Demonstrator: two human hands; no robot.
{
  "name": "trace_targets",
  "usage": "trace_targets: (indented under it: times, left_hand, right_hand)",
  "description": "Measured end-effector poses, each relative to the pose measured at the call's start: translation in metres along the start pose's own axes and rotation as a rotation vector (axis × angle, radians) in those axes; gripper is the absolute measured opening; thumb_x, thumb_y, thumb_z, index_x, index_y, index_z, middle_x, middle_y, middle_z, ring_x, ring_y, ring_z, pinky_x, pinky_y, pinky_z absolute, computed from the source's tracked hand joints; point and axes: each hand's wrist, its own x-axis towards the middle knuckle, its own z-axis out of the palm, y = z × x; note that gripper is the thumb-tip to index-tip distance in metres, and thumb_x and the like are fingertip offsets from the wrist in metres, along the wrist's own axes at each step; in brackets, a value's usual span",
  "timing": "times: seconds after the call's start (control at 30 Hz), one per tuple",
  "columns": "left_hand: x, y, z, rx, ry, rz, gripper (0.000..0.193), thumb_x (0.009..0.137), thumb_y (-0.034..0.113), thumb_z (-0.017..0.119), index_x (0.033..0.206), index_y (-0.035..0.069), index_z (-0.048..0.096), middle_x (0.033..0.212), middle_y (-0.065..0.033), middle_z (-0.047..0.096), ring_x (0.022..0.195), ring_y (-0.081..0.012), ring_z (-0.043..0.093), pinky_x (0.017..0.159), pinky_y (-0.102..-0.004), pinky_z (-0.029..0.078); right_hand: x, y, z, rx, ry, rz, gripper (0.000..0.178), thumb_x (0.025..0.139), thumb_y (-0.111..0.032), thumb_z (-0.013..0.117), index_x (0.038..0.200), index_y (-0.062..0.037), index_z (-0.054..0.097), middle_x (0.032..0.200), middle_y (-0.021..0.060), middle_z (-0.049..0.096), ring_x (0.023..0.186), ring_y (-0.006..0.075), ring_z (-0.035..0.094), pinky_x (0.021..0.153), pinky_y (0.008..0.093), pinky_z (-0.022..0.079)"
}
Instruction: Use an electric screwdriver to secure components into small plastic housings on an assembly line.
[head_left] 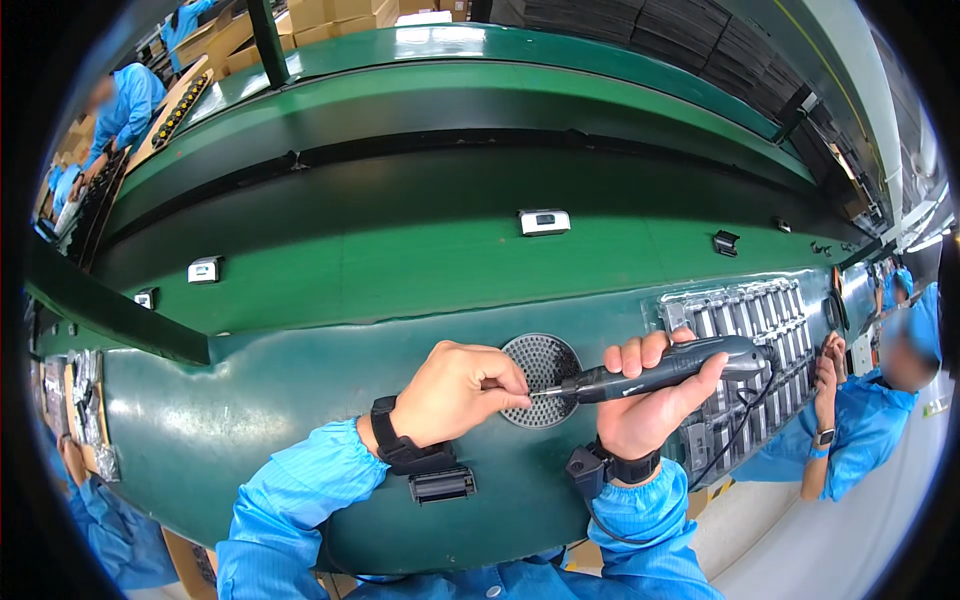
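Note:
My right hand [655, 400] is wrapped round a dark electric screwdriver [680, 368], held nearly level with its bit toward the left. My left hand [455, 393] is closed in a pinch at the bit's tip; anything between its fingertips is too small to make out. Beneath the bit lies a round grey dish [540, 352] with a dimpled surface, partly covered by the hands and tool. A small black casing [443, 485] rests on the green table [270, 390] close to my left wrist.
A conveyor belt [400, 230] runs beyond the table, carrying white-and-black parts such as this one [544, 222]. At right sits a clear plastic tray [740, 320] of grey parts, crossed by a black cable [735, 430]. A co-worker's hands [828, 365] are beside it. A green post [120, 310] stands left.

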Motion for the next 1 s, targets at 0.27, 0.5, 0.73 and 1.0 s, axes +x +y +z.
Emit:
trace_targets:
  times: [0.27, 0.5, 0.73, 1.0]
  left_hand:
    - [-0.0031, -0.0031, 0.0011, -0.453, 0.006, -0.139, 0.025, 0.081, -0.007, 0.081, 0.069, 0.000, 0.061, 0.086, -0.0071, 0.076, 0.078, -0.0111, 0.072, 0.072, -0.0284, 0.059]
    - [-0.0030, -0.0034, 0.0033, -0.455, 0.017, -0.098, 0.025, 0.082, -0.007, 0.080, 0.071, 0.000, 0.059, 0.088, -0.0069, 0.075, 0.081, -0.0117, 0.073, 0.072, -0.0280, 0.059]
    - [-0.0023, -0.0005, 0.0047, -0.357, 0.008, -0.103, 0.010, 0.086, -0.003, 0.078, 0.091, 0.000, 0.070, 0.088, -0.0069, 0.073, 0.083, -0.0151, 0.074, 0.073, -0.0295, 0.059]
    - [-0.0013, -0.0001, 0.0048, -0.031, -0.002, 0.060, 0.022, 0.086, 0.008, 0.079, 0.107, 0.004, 0.075, 0.100, -0.0110, 0.075, 0.090, -0.0296, 0.073, 0.078, -0.0368, 0.059]
  right_hand:
    - [0.0019, -0.0010, -0.0003, 0.057, 0.050, 0.055, 0.053, 0.103, -0.068, 0.042, 0.105, -0.0163, 0.055, 0.072, 0.0011, 0.054, 0.061, 0.0175, 0.051, 0.062, 0.0372, 0.045]
    - [0.0010, -0.0017, 0.0023, 0.063, 0.044, 0.053, 0.054, 0.102, -0.070, 0.043, 0.104, -0.0169, 0.055, 0.072, 0.0003, 0.053, 0.061, 0.0167, 0.050, 0.062, 0.0365, 0.044]
    - [0.0006, -0.0005, 0.0020, 0.041, 0.057, 0.051, 0.054, 0.102, -0.071, 0.042, 0.103, -0.0179, 0.055, 0.071, -0.0006, 0.051, 0.060, 0.0162, 0.049, 0.062, 0.0361, 0.044]
    - [0.0020, -0.0003, 0.0004, 0.028, 0.055, 0.039, 0.054, 0.102, -0.071, 0.043, 0.103, -0.0188, 0.056, 0.071, -0.0008, 0.052, 0.059, 0.0159, 0.050, 0.061, 0.0356, 0.043]
